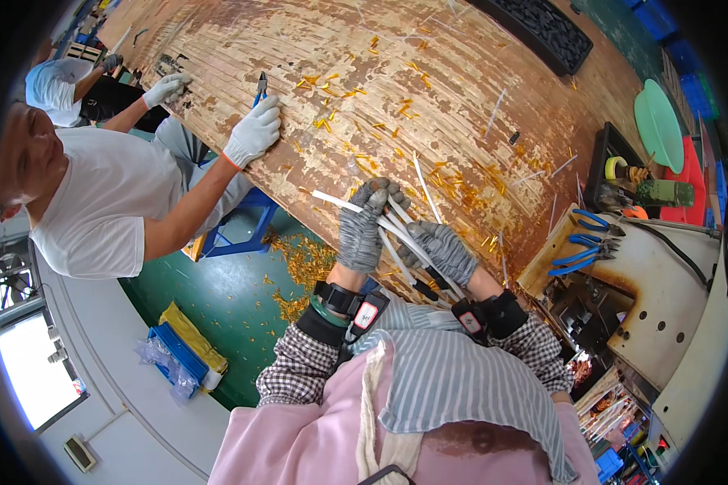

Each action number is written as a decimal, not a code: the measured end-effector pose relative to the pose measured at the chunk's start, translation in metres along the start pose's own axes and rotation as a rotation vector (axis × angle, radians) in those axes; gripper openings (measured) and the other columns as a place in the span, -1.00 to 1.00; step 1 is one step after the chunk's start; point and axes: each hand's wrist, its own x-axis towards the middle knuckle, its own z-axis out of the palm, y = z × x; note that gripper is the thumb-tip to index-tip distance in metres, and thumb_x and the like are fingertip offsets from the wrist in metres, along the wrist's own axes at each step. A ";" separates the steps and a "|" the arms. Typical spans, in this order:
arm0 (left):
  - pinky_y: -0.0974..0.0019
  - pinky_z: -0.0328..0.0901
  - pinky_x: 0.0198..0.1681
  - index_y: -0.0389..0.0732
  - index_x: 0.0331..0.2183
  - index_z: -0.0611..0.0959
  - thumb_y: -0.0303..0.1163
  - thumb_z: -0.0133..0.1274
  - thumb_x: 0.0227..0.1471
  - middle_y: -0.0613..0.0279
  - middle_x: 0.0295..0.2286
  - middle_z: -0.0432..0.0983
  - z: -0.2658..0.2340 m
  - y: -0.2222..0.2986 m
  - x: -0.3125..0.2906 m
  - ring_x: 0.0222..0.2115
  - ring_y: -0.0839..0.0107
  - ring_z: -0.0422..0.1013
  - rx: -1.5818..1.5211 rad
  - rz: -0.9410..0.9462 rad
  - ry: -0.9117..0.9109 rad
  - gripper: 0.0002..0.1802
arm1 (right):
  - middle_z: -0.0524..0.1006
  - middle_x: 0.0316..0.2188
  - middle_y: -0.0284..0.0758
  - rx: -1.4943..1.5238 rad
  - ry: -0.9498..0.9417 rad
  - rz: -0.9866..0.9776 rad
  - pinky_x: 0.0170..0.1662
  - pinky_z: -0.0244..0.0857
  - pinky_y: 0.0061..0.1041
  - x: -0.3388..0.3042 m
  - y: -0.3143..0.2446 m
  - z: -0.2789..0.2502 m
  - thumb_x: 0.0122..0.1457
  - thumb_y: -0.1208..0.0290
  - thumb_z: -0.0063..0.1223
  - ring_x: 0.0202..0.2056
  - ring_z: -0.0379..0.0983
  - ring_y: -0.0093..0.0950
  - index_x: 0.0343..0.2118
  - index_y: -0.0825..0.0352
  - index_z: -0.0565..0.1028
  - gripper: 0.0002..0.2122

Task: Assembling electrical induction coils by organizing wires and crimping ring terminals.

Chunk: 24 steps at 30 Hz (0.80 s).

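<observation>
Both my hands wear grey striped gloves and are close together over the near edge of the worn wooden table (pixel 299 121). My left hand (pixel 361 229) is closed round a white cable (pixel 337 201), whose end sticks out to the left. Beside it, my right hand (pixel 443 249) is closed on several more white cables (pixel 393 229) that run down toward my lap. Black sections show near their lower ends. Another white cable (pixel 426 186) points up and away past my fingers. The fingertips partly hide where the cables meet.
Small yellow pieces (pixel 404 105) lie scattered over the table and floor. At left, a co-worker's gloved hand (pixel 255 129) holds blue-handled pliers (pixel 260 87). Several blue-handled pliers (pixel 582 250) lie by a machine at right. A black tray (pixel 538 32) and a green bowl (pixel 658 125) stand farther off.
</observation>
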 end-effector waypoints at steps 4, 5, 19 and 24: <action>0.34 0.41 -0.26 -0.34 -0.17 0.43 -0.41 -0.08 0.10 0.20 -0.42 0.45 0.005 -0.002 0.001 -0.41 0.44 0.42 0.082 0.037 0.080 -0.74 | 0.55 -0.50 -0.26 -0.316 0.063 -0.111 -0.35 0.37 -0.44 0.007 0.014 -0.016 0.16 0.19 -0.06 -0.46 0.49 -0.49 -0.26 0.41 0.46 -0.68; 0.34 0.41 -0.26 -0.34 -0.17 0.43 -0.41 -0.08 0.10 0.20 -0.42 0.45 0.001 -0.001 0.000 -0.41 0.44 0.42 0.083 0.041 0.088 -0.74 | 0.55 -0.50 -0.26 -0.316 0.054 -0.107 -0.35 0.37 -0.44 0.007 0.004 -0.018 0.16 0.19 -0.06 -0.46 0.49 -0.49 -0.26 0.41 0.46 -0.68; 0.48 0.39 -0.48 -0.36 -0.10 0.43 -0.35 0.08 -0.01 0.23 -0.44 0.51 -0.012 0.004 0.011 -0.57 0.56 0.42 0.207 -0.128 0.192 -0.56 | 0.51 -0.52 -0.14 -1.279 0.264 -0.453 -0.33 0.33 -0.33 -0.007 -0.019 -0.020 0.06 0.20 0.01 -0.43 0.46 -0.22 -0.38 0.36 0.50 -0.73; 0.44 0.40 -0.42 -0.31 -0.13 0.45 -0.37 0.12 -0.07 0.13 -0.31 0.48 -0.009 0.013 0.010 -0.48 0.46 0.42 0.085 -0.237 0.106 -0.57 | 0.52 -0.46 -0.11 -1.115 0.141 -0.478 -0.30 0.34 -0.40 -0.019 -0.020 -0.028 0.08 0.22 0.00 -0.40 0.47 -0.22 -0.31 0.38 0.50 -0.71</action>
